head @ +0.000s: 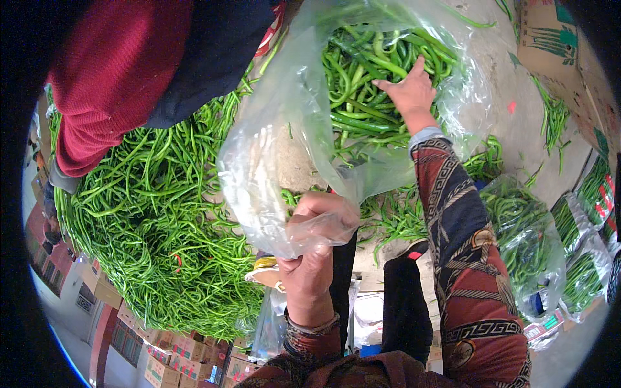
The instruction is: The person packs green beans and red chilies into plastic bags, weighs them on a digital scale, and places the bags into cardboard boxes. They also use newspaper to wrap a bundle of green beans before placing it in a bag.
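Observation:
My left hand [315, 242] is closed around the gathered edge of a large clear plastic bag [271, 189]. The bag's mouth spreads wide, and long green chili peppers [359, 87] fill its inside. Over these peppers, my right hand [412, 92] reaches into the bag with thumb and forefinger apart. Its fingertips touch the top peppers; the other fingers are partly hidden, and I cannot tell whether they grip any.
To the left lies a big heap of green chili peppers [170, 218], with another person's red sleeve [111, 82] above it. Filled pepper bags [524, 233] stand at right. A cardboard box [553, 58] is at upper right, and stacked cartons [184, 359] at lower left.

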The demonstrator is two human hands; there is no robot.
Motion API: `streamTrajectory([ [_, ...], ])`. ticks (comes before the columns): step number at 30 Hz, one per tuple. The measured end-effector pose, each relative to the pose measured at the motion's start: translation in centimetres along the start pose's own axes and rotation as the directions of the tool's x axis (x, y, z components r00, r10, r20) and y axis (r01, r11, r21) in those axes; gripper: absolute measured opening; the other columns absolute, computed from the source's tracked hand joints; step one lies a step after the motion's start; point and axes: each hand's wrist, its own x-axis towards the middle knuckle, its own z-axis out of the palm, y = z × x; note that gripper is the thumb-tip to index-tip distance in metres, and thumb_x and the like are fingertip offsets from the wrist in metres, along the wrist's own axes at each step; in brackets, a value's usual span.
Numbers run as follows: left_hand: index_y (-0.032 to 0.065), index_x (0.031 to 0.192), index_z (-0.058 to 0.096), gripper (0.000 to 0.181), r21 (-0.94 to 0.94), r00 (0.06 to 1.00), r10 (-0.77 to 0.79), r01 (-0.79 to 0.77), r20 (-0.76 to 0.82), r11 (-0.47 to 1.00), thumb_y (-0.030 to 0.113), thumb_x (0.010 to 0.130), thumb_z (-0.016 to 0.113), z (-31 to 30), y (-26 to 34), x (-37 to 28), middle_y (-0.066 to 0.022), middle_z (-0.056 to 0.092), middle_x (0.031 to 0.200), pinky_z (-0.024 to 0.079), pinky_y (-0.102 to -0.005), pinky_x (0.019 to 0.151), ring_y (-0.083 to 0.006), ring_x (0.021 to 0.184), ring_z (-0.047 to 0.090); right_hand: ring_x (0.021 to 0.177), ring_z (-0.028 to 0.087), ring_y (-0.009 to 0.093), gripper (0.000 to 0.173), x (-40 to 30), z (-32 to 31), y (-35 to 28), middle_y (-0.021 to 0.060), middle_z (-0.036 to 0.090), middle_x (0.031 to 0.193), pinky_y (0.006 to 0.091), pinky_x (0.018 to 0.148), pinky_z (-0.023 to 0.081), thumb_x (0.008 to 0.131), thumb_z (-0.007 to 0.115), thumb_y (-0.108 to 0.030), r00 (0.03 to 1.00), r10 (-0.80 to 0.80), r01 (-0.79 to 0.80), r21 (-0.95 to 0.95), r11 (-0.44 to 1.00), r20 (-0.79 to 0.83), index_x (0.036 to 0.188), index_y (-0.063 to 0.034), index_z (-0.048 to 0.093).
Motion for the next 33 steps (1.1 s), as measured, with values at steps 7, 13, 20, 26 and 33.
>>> streamTrajectory([
  [7,-0.0016,0.093,0.063,0.027,-0.047,1.0,-0.018,0.018,-0.004,0.999,0.024,0.084,0.064,-2.3,0.2,0.4,-0.0172,0.059,0.095,0.044,-0.0371,0.077,-0.0242,0.087,0.055,0.094,0.059,0.041,0.103,-4.1,1.6,-1.9,0.0234,0.056,0.11,0.0467,0.082,0.049,0.063,0.08,-0.028,0.985,-0.035,0.064,0.164,0.984,-0.171,0.145,-0.008,0.021],
  [13,-0.0034,0.092,0.063,0.026,-0.08,0.999,-0.042,0.042,0.002,0.996,0.022,0.085,0.063,-3.1,-0.3,0.3,-0.0173,0.06,0.095,0.044,-0.0365,0.078,-0.0243,0.086,0.056,0.107,0.055,0.04,0.109,-4.7,1.9,-4.2,0.0254,0.053,0.121,0.0428,0.089,0.046,0.063,0.082,-0.028,0.996,0.042,-0.027,0.195,0.98,-0.075,0.146,-0.0066,0.016],
  [20,-0.002,0.09,0.063,0.021,-0.076,0.998,-0.062,0.061,-0.013,0.995,0.018,0.086,0.061,-3.8,-0.9,-0.3,-0.0162,0.06,0.095,0.043,-0.0372,0.077,-0.0241,0.087,0.055,0.097,0.062,0.04,0.104,-1.9,-1.7,-3.0,0.0239,0.064,0.106,0.0424,0.085,0.05,0.062,0.078,-0.026,0.99,0.062,-0.082,0.161,0.984,0.128,0.144,-0.0054,0.018],
  [26,-0.0014,0.09,0.062,0.019,-0.122,0.996,-0.051,0.042,-0.073,0.992,0.017,0.085,0.063,-3.4,-0.2,-0.2,-0.0158,0.059,0.094,0.042,-0.0366,0.077,-0.0237,0.088,0.054,0.098,0.064,0.029,0.083,-4.5,-6.2,-1.0,0.0188,0.064,0.11,0.0336,0.088,0.048,0.061,0.078,-0.014,0.982,-0.025,-0.081,0.527,0.846,0.19,0.133,0.0006,0.041],
  [33,0.0044,0.095,0.057,0.017,-0.058,0.996,-0.054,0.05,-0.065,0.997,0.016,0.082,0.06,-4.0,-0.4,-0.3,-0.0147,0.053,0.095,0.042,-0.0407,0.085,-0.0264,0.092,0.053,0.085,0.061,0.018,0.05,-8.1,-11.7,-2.1,0.0087,0.065,0.096,0.0318,0.081,0.049,0.066,0.074,-0.002,0.892,-0.041,-0.369,0.775,0.513,0.451,0.112,0.0019,0.055],
])
